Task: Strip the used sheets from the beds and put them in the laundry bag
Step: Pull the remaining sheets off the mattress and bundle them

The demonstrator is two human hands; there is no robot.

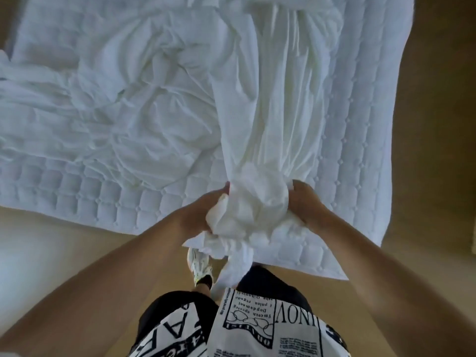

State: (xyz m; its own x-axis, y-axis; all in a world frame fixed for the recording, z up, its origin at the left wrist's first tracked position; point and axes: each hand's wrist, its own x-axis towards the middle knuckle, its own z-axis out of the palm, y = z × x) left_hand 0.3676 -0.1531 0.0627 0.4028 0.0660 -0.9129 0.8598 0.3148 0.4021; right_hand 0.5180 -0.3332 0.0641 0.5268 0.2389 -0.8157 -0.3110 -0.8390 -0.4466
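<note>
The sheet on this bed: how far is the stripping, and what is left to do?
Done: the quilted mattress is bare along its near edge and right side. In hand: the left hand and right hand grip a gathered bunch of the white sheet. Left: much of it lies crumpled on the bed; no laundry bag is visible.

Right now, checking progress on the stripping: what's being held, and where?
Both hands, left and right, grip the sheet at its bunched near end.

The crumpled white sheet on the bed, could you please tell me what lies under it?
Under the sheet lies a quilted white mattress, bare along its near and right edges. Its middle is covered.
</note>
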